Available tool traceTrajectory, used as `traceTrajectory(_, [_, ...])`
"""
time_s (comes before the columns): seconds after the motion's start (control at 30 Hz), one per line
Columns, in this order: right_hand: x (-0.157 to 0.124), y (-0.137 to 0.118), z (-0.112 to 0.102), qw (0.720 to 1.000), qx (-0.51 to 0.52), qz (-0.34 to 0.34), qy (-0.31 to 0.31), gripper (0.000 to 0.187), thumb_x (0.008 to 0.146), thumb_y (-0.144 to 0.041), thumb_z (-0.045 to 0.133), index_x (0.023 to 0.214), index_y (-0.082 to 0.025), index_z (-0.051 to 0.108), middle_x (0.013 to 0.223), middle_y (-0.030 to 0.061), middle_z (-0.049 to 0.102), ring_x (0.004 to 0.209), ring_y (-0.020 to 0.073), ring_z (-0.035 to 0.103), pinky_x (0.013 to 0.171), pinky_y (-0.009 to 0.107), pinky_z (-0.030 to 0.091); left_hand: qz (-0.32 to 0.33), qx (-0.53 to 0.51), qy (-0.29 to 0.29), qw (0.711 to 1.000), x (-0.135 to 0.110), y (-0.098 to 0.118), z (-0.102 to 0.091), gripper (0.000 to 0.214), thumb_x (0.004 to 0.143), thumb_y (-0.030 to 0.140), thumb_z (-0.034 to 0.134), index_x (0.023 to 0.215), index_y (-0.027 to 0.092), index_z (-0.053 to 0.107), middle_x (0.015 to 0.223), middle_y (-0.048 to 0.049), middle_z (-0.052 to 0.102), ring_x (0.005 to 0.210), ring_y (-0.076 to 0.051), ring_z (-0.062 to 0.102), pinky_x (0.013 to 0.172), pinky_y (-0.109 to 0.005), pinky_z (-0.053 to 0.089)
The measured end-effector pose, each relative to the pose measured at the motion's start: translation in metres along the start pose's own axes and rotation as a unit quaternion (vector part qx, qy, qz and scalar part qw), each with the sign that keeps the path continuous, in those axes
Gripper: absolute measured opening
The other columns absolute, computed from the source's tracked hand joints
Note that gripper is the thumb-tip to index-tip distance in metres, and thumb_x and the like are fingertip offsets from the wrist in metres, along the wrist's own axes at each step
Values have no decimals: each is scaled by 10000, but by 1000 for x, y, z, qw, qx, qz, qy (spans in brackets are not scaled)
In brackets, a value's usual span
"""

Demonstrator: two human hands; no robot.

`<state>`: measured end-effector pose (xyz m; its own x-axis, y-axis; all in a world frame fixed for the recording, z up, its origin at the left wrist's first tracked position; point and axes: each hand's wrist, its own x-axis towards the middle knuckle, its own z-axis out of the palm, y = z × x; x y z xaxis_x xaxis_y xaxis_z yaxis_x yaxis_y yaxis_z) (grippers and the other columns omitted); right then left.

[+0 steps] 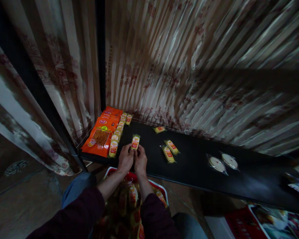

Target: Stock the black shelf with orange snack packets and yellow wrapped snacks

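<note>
Both hands meet over the front edge of a black shelf (149, 157). Between their fingertips is a small yellow snack cake in a clear wrapper (135, 141), with a red and white label, held upright. My left hand (126, 159) grips its left lower side, and my right hand (140, 161) its right lower side. Just left of the hands a row of the same wrapped cakes (113, 147) lines up beside overlapping orange snack packets (99, 134). Below my forearms a red basket with a white rim (164, 191) holds many more wrapped cakes.
Two loose wrapped cakes (169, 154) and another cake (159, 129) lie right of the hands. Farther right are two round white packaged items (217, 164). Striped curtains (149, 66) hang behind; a dark post (100, 53) stands at left. Another red container (246, 222) sits low at right.
</note>
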<state>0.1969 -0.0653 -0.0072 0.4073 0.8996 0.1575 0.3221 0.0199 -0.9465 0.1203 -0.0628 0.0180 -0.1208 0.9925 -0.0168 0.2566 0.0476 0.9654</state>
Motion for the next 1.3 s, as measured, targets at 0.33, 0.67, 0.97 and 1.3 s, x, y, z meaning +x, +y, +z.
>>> traceTrajectory(0.33, [42, 0, 20, 997, -75, -1, -13, 311, 805, -260, 498, 1089, -180, 595, 964, 67, 716, 819, 186, 662, 736, 278, 491, -23, 19, 8, 1000, 34, 13, 9, 354, 869, 205, 376, 1145, 129, 585, 1232, -123, 581, 1168, -191, 531, 1032, -308, 377])
traceTrajectory(0.67, [65, 1, 34, 993, -122, -1, -8, 277, 791, -259, 502, 1031, -216, 633, 891, 31, 711, 775, 174, 635, 702, 255, 466, -24, 43, 16, 999, 59, 18, 11, 339, 870, 216, 385, 1119, 163, 609, 1154, -108, 653, 1113, -208, 574, 979, -346, 425])
traceTrajectory(0.97, [93, 11, 52, 997, -70, -27, -4, 276, 768, -248, 500, 1011, -204, 622, 964, 45, 683, 884, 180, 609, 806, 279, 458, -60, 69, 25, 995, 82, 33, 14, 346, 887, 225, 382, 1149, 155, 598, 1220, -115, 625, 1138, -192, 569, 980, -284, 406])
traceTrajectory(1.3, [119, 17, 65, 997, -79, 11, -23, 361, 778, -254, 527, 1135, -217, 561, 1063, 56, 668, 947, 186, 611, 848, 291, 452, -52, 63, 42, 996, 109, 29, 24, 297, 886, 179, 404, 1077, 151, 630, 1137, -121, 644, 1113, -236, 574, 982, -345, 417])
